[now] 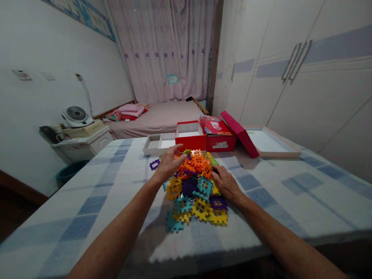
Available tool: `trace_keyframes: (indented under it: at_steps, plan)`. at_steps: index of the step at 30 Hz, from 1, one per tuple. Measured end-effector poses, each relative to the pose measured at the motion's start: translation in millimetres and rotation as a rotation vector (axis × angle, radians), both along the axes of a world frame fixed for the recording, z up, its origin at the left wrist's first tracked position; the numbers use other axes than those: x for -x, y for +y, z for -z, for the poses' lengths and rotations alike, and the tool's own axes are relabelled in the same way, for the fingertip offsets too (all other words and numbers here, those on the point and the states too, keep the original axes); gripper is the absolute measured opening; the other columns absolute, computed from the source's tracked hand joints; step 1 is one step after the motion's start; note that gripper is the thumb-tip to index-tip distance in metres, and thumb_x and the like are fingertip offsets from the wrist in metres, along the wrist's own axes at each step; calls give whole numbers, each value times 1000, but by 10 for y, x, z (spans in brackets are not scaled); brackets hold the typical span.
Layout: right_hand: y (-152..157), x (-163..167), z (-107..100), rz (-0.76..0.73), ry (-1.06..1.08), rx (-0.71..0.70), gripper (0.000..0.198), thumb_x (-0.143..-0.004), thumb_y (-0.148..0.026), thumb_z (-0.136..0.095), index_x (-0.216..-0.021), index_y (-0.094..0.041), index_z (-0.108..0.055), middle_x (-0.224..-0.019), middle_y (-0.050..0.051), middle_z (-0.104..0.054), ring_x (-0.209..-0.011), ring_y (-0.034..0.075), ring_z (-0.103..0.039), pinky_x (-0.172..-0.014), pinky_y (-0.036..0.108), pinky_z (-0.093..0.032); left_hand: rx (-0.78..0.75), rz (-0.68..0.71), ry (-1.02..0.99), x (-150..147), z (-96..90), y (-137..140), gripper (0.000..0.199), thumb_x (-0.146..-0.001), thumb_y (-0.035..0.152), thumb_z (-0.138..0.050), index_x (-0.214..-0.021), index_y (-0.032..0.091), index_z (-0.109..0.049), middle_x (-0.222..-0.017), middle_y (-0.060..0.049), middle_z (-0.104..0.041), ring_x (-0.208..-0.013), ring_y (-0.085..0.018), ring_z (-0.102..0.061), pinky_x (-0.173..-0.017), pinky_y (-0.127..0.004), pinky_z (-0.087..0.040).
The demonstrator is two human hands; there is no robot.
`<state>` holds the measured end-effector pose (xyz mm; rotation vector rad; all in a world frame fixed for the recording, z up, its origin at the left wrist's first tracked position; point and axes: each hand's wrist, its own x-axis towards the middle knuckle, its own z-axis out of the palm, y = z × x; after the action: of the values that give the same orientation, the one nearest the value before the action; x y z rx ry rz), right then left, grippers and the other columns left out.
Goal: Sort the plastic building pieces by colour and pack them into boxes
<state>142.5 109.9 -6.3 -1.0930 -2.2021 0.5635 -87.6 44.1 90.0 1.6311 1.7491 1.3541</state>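
A heap of plastic interlocking building tiles (190, 186) in orange, yellow, teal, purple and green lies on the table. Over its upper left side is my left hand (170, 162), fingers apart, with nothing seen in its grasp. My right hand (225, 182) rests against the heap's right side, its fingers spread and touching the tiles there; its fingertips are partly hidden among them. One purple frame-shaped tile (154, 164) lies apart, left of my left hand. Teal and yellow tiles spread out at the near edge of the heap.
Behind the heap stand a grey-white divided tray (152, 145), an open red box (190, 141) and a second red box (221, 143). A crimson lid (240, 133) leans beside it, near a shallow white tray (280, 154). A checked cloth (116, 228) covers the table.
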Motion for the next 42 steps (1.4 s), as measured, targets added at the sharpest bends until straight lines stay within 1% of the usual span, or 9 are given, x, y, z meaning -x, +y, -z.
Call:
trace_keyframes:
  at_steps: [3, 6, 12, 22, 29, 32, 36, 39, 42]
  plan:
    - [0, 1, 3, 6, 12, -12, 39, -93, -37, -34, -121, -19, -55, -121, 10, -59, -113, 22, -53, -99, 38, -40, 52, -89, 285, 177, 212, -209, 48, -82, 42, -55, -122, 15, -58, -126, -13, -58, -116, -27, -54, -99, -41, -43]
    - [15, 3, 25, 8, 8, -32, 39, -93, -37, -35, -121, -19, -55, -120, 11, -59, -113, 22, -54, -99, 39, -40, 234, -76, 522, 390, 435, -431, 66, -73, 56, -64, -126, 17, -54, -128, -14, -55, -121, -31, -50, -102, -43, -38]
    - [27, 1, 32, 12, -22, -22, 42, -93, -37, -33, -123, -17, -54, -124, 12, -57, -117, 23, -52, -101, 38, -39, 375, 50, 610, 469, 642, -508, 76, -64, 62, -68, -127, 20, -55, -120, -12, -57, -112, -30, -53, -95, -40, -43]
    - [18, 2, 4, 6, -21, -42, 38, -93, -36, -34, -119, -19, -57, -119, 10, -60, -112, 21, -54, -98, 37, -41, 254, -49, 377, 212, 642, -526, 46, -65, 32, -69, -109, 19, -64, -98, -8, -66, -94, -27, -61, -85, -40, -47]
    - [21, 1, 0, -8, -36, -43, 38, -94, -36, -33, -118, -18, -58, -119, 10, -59, -113, 23, -53, -98, 38, -41, 272, -66, -243, 255, 695, -525, 34, -61, 35, -74, -86, 16, -61, -72, -3, -67, -62, -18, -63, -58, -30, -49]
    - [10, 0, -13, -9, -26, -37, 38, -94, -35, -33, -117, -18, -58, -118, 10, -60, -113, 22, -53, -98, 38, -41, 210, -93, -408, 293, 631, -516, 38, -60, 35, -77, -88, 14, -63, -79, -3, -69, -65, -17, -64, -62, -29, -50]
    - [0, 5, -7, -13, -13, -27, 37, -94, -35, -34, -116, -18, -58, -117, 10, -60, -111, 22, -54, -98, 38, -41, 90, -80, -429, 243, 364, -383, 47, -62, 41, -77, -96, 12, -64, -87, -5, -70, -74, -18, -65, -71, -31, -51]
    - [24, -3, 7, -9, 7, -1, 38, -93, -36, -34, -118, -18, -57, -119, 10, -59, -113, 22, -53, -99, 39, -41, 51, 5, -300, 75, 127, -226, 56, -66, 45, -74, -111, 12, -61, -103, -9, -69, -91, -23, -65, -83, -36, -50]
    - [44, -41, -65, 16, 70, 4, 41, -93, -38, -35, -124, -18, -53, -123, 12, -56, -116, 22, -52, -101, 40, -40, 29, -5, 19, -102, 14, -188, 60, -73, 42, -69, -124, 14, -56, -124, -13, -61, -115, -27, -56, -101, -42, -41]
